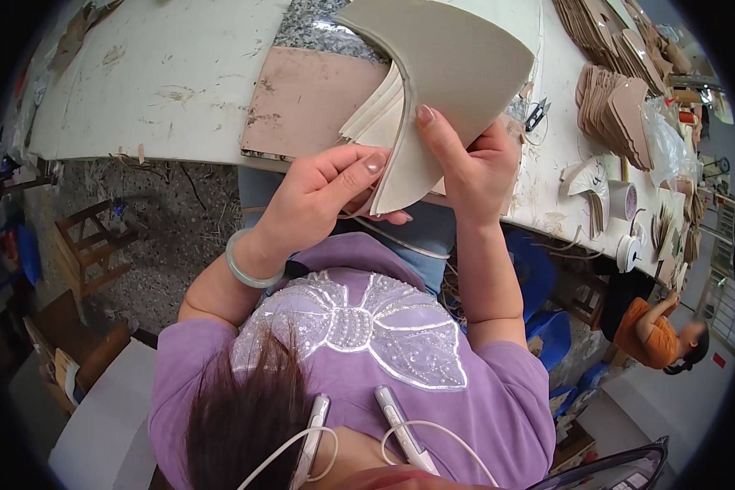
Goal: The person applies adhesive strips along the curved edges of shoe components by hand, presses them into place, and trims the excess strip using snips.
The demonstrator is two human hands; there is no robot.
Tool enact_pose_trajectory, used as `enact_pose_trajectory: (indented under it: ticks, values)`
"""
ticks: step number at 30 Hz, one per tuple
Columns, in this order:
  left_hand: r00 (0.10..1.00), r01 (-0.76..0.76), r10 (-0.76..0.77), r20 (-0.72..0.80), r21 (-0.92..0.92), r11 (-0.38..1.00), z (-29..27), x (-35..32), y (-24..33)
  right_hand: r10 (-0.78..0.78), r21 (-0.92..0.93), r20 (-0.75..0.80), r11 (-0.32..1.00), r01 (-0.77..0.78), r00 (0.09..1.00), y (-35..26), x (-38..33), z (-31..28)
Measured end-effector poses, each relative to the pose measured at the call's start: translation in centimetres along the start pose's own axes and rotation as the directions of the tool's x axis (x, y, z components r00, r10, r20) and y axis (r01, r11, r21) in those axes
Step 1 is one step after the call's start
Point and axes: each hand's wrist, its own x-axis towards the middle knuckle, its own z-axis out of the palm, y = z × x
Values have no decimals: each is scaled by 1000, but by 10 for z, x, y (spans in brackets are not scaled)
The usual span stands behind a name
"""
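A large beige sheet piece, leather-like, with one deeply curved edge, is held up over the near edge of the table. My right hand grips its right side, thumb on the face and fingers behind. Thumb and fingers of my left hand pinch the narrow folded-looking border near its lower left corner. Some fingertips of the left hand are hidden behind the piece. Under it, a small stack of cream cut pieces lies partly covered on a pinkish-brown board.
Black-handled thread snips lie right of the piece. Stacks of brown cut pieces, a clear plastic bag, a tape roll and a white spool crowd the right side. A wooden stool stands left; a person in orange sits at right.
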Motion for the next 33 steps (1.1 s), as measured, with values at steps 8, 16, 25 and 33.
enact_pose_trajectory:
  ticks: [8, 16, 25, 33]
  values:
    - [997, 78, -77, -19, 37, 996, 0, -6, 4, -89, -5, -47, 996, 89, 995, 1, 1, -5]
    - [999, -42, 45, -10, 187, 981, 8, 5, -15, -145, -218, -73, 968, 126, 987, 7, 1, -29]
    - [995, -26, 40, -97, 137, 990, 10, 9, -49, 71, -852, -394, 347, -393, 917, 78, 80, -198]
    - [950, -205, 280, -141, 396, 895, -11, 0, -63, 32, -771, -342, 562, -300, 939, 83, 90, -203]
